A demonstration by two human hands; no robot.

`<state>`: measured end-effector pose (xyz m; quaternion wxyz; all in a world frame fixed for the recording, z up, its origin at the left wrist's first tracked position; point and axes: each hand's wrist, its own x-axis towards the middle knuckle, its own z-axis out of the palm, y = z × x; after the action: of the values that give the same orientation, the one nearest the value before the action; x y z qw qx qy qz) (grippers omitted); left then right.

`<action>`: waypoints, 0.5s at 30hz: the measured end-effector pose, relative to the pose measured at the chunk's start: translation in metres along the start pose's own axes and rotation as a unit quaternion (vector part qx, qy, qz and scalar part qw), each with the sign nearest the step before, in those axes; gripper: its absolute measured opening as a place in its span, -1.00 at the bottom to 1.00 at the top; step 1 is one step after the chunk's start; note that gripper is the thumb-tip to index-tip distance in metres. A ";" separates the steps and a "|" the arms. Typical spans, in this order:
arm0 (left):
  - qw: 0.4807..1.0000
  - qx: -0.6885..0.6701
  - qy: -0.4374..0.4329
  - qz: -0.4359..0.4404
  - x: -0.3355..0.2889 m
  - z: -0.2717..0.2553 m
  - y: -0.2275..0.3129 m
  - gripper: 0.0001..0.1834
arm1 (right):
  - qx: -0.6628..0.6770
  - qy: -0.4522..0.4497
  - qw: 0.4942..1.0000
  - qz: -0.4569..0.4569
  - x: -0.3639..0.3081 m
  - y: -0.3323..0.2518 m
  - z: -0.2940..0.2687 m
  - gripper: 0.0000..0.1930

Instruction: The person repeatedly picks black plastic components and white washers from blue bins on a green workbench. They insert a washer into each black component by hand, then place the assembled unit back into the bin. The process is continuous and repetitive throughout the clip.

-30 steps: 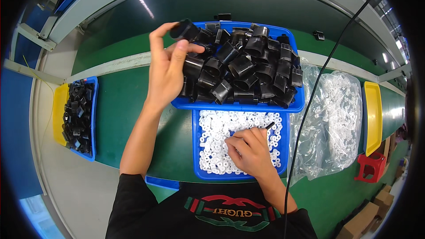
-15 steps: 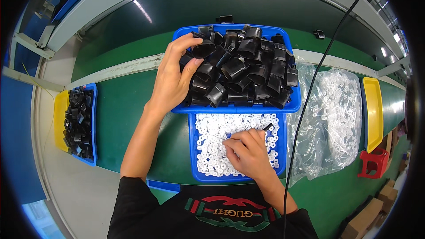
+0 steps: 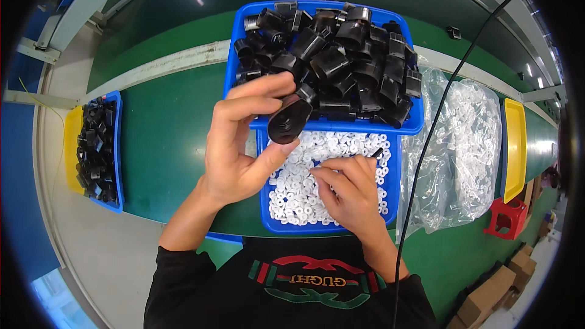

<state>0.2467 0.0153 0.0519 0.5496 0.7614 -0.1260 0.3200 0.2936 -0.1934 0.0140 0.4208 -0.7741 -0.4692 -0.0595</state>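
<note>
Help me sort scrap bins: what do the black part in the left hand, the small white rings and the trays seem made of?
Black part: likely moulded plastic, semi-gloss, with soft highlights on its round face. White rings: probably plastic or rubber washers, matte and uniform; hard to tell which. Blue tray: rigid plastic, smooth and slightly shiny at the rim.

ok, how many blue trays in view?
3. One piled with black parts at top centre; one of white rings below it, under the right hand; a small one of black parts at far left. Others may be hidden.
</note>
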 end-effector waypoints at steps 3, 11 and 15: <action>0.997 -0.069 -0.007 -0.030 -0.023 0.004 -0.004 -0.44 | 0.038 -0.001 0.999 0.000 0.002 -0.004 -0.006 -0.67; 0.998 0.017 0.006 -0.068 -0.035 0.017 0.004 -0.39 | 0.105 -0.007 0.994 0.037 0.012 -0.020 -0.025 -0.66; 0.997 0.003 0.022 -0.072 -0.044 0.020 -0.005 -0.33 | 0.173 0.021 0.981 0.090 0.011 -0.022 -0.032 -0.67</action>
<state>0.2230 -0.0082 0.0170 0.5717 0.7629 -0.0577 0.2963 0.2923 -0.2041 0.0535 0.5616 -0.7273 -0.3921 0.0440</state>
